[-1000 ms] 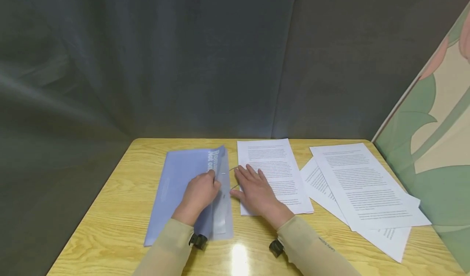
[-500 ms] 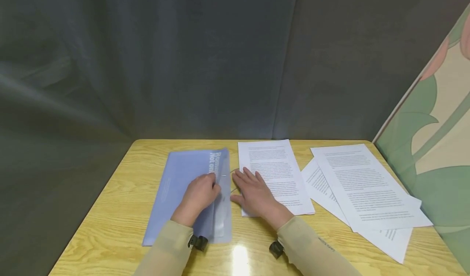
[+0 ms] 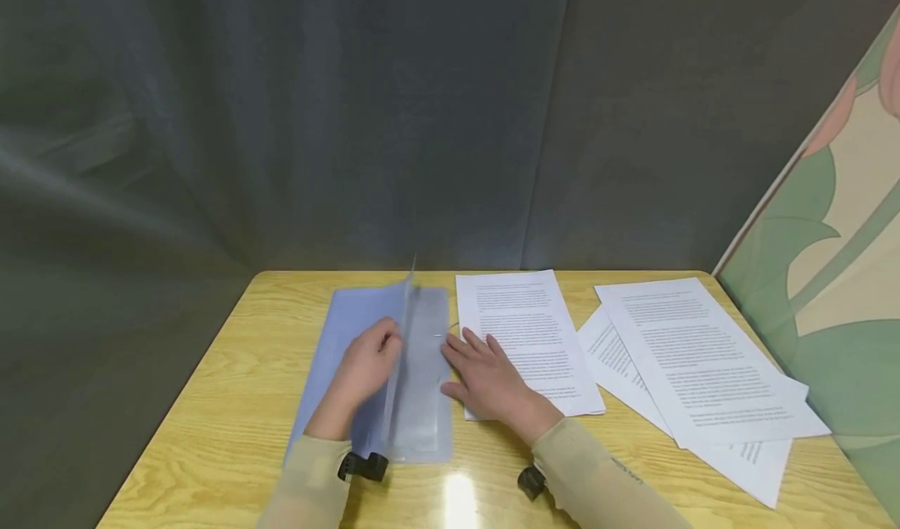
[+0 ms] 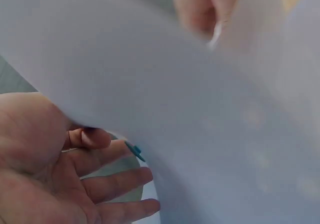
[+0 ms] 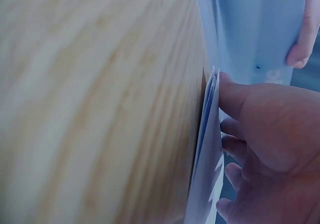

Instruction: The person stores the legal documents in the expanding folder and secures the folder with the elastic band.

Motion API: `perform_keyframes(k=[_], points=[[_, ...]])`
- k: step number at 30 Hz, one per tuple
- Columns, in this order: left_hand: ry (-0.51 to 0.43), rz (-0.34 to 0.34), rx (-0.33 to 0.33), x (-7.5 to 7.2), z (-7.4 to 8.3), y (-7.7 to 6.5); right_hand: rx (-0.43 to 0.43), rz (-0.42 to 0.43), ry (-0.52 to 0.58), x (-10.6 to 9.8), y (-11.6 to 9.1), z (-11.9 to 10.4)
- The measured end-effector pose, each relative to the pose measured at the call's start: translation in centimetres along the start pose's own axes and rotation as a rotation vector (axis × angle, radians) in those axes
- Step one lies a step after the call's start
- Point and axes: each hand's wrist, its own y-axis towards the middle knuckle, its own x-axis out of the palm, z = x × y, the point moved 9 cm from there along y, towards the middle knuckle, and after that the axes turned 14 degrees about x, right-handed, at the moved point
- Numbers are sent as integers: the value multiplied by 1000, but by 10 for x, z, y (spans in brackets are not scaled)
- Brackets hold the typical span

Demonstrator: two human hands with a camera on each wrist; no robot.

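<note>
A bluish translucent plastic folder (image 3: 351, 310) lies left of centre on the table. My left hand (image 3: 366, 365) pinches the edge of its cover and holds it raised, baring the pale inside. In the left wrist view the cover sheet (image 4: 150, 84) fills most of the picture, with a small teal piece (image 4: 135, 151) by my fingertips. My right hand (image 3: 488, 377) rests with relaxed fingers on the left edge of a printed paper stack (image 3: 513, 310), fingertips right at the folder's right edge. A thin cord (image 3: 453, 326) shows between folder and stack.
More printed sheets (image 3: 703, 357) lie overlapping and askew on the right of the wooden table (image 3: 225, 357). A dark curtain (image 3: 422, 123) hangs behind, and a floral cloth (image 3: 830, 279) stands along the right side.
My left hand has moved left and lifted the folder's cover, which lay nearly flat before and now stands up. The folder has shifted slightly right. My right hand has hardly moved.
</note>
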Motion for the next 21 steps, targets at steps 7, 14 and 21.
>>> perform_keyframes(k=[7, 14, 21], points=[[-160, 34, -24, -20, -1, 1, 16, -17, -2, 1, 0, 1], [-294, 110, -50, -32, -8, 3, 23, -19, -9, 3, 0, 3], [-396, 179, -80, -40, -15, 1, 24, -19, -7, 5, 3, 4]])
